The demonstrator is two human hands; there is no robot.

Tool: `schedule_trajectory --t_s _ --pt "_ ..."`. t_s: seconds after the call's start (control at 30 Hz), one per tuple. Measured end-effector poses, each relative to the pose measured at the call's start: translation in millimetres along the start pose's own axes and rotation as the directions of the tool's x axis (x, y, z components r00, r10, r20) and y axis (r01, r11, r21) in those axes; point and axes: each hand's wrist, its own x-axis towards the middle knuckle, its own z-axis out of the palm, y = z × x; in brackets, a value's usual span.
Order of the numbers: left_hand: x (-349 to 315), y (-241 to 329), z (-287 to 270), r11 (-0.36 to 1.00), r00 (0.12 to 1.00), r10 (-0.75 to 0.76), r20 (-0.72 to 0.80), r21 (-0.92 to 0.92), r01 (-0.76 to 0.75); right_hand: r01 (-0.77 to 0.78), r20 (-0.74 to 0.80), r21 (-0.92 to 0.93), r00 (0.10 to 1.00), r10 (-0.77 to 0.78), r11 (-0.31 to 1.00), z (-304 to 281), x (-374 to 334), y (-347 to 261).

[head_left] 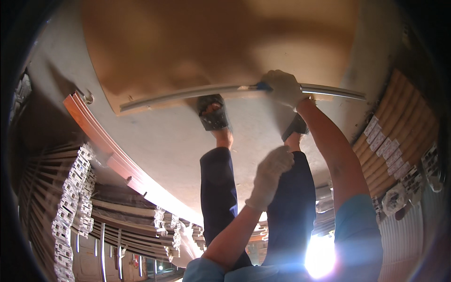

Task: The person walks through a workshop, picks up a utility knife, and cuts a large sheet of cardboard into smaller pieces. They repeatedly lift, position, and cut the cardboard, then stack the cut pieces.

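Note:
My right hand [282,88], in a pale work glove, is closed over a long thin metal strip [169,95]. A small blue tool [263,86] pokes out of its left side; the rest of that tool is hidden in the glove. The strip lies across the near edge of a large brown board [155,51] on the floor. My left hand [273,170], gloved too, is held lower, in front of my right knee and apart from the strip. Its fingers are curled together, and whatever they may hold does not show.
A long reddish profile [98,136] slants along the left. Stacked bars with wrapped ends [70,211] fill the lower left. Brown wrapped lengths [399,117] are piled at the right. My sandalled foot [213,113] stands at the board's near edge. Strong glare [320,256] shines at the bottom.

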Motion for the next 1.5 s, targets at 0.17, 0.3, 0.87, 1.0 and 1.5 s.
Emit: schedule_trajectory --t_s 0.17,0.3,0.87,1.0,1.5 --pt "19.8 -31.3 -48.7 0.988 0.925 -0.015 -0.379 -0.150 -0.045 -0.025 -0.106 0.081 0.994 0.034 0.996 -20.8 -40.1 16.7" --pt "103.1 -34.9 -87.5 0.926 0.891 -0.075 -0.448 -0.362 -0.104 -0.098 -0.110 0.175 0.987 0.119 0.980 -38.5 -82.6 31.2" --pt "247.2 -7.0 -124.7 0.933 0.780 -0.001 -0.626 -0.280 -0.224 -0.516 -0.115 0.657 0.653 0.749 0.550 25.1 -262.5 104.0" --pt "217.3 -2.1 -121.8 0.810 0.912 -0.015 -0.411 -0.539 -0.230 -0.557 -0.246 0.655 0.482 0.841 0.511 48.1 -289.4 142.9" --pt "197.2 16.3 -100.9 0.774 0.906 0.087 -0.415 -0.544 -0.323 -0.678 -0.196 0.670 0.231 0.953 0.302 67.6 -249.9 306.6"
